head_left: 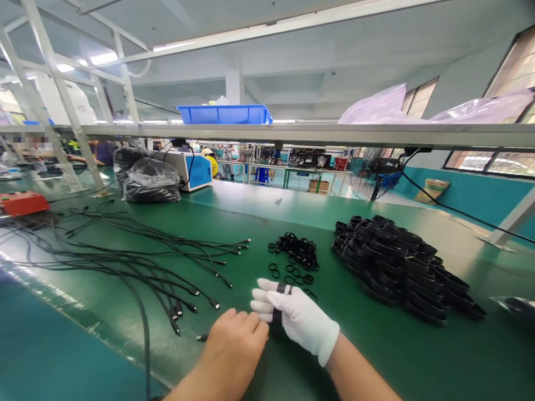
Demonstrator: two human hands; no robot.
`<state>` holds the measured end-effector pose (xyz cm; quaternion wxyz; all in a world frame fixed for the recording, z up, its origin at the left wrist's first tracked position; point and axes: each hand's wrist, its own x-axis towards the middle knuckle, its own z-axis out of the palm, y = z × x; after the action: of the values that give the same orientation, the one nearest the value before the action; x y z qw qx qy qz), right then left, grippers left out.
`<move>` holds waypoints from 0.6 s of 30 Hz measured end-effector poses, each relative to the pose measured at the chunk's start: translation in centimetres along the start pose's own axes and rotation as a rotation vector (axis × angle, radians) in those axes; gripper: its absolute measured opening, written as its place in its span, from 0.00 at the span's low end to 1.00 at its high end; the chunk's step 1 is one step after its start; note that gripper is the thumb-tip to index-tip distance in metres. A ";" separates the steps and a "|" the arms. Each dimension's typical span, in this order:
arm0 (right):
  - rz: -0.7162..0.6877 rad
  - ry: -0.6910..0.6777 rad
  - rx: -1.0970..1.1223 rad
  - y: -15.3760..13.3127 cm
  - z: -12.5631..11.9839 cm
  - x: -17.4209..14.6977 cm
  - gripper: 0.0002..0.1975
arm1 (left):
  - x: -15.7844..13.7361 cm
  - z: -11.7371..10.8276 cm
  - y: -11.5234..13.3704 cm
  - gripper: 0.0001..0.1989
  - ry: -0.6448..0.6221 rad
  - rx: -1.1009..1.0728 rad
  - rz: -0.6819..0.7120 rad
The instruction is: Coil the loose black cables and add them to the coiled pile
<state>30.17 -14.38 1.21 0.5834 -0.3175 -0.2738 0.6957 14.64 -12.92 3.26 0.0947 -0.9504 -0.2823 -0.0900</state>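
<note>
My left hand (234, 342), bare, is closed with its knuckles up, its fingers against the fingertips of my right hand. What it grips, if anything, is hidden. A black cable connector (203, 337) pokes out at its left side; I cannot tell whether it is held. My right hand (298, 320) wears a white glove, fingers extended and thumb over them. Black rubber rings (277, 315) sit around its gloved fingers. Just beyond lies a pile of small black rings (296, 249), with several loose ones nearer the glove. Black cables (163, 278) spread over the green table to the left.
A large heap of coiled black cables (388, 264) stands on the right of the table (251, 211). Farther back are a plastic-wrapped bag (152, 178) and a blue-and-white machine (196, 170). A red box (25, 203) sits far left. Overhead, a shelf carries a blue bin (225, 115).
</note>
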 end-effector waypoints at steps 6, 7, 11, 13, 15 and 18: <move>0.225 -0.343 -0.008 1.2 1.2 -0.9 0.21 | 2.1 -3.6 -4.6 0.04 -0.136 -0.345 0.096; 0.270 -0.370 0.004 1.5 1.3 -1.0 0.23 | 2.4 -3.7 -5.2 0.03 -0.172 -0.434 0.097; 0.373 -0.331 -0.037 2.9 0.9 -0.7 0.23 | 3.1 -2.8 -6.4 0.03 -0.257 -0.582 0.134; 0.374 -0.289 -0.057 3.4 0.6 -0.4 0.20 | 2.9 -2.3 -6.5 0.02 -0.120 -0.533 0.102; 0.348 -0.257 -0.038 3.5 0.2 0.0 0.18 | 2.2 -2.0 -6.3 0.05 0.166 -0.402 0.054; 0.320 -0.270 0.024 3.3 -0.2 0.3 0.18 | 1.0 -1.6 -5.5 0.14 0.441 -0.209 0.137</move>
<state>28.16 -14.62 -1.42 0.4272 -0.2537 -0.2876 0.8188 12.27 -8.23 5.77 0.0612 -0.9293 -0.1788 -0.3172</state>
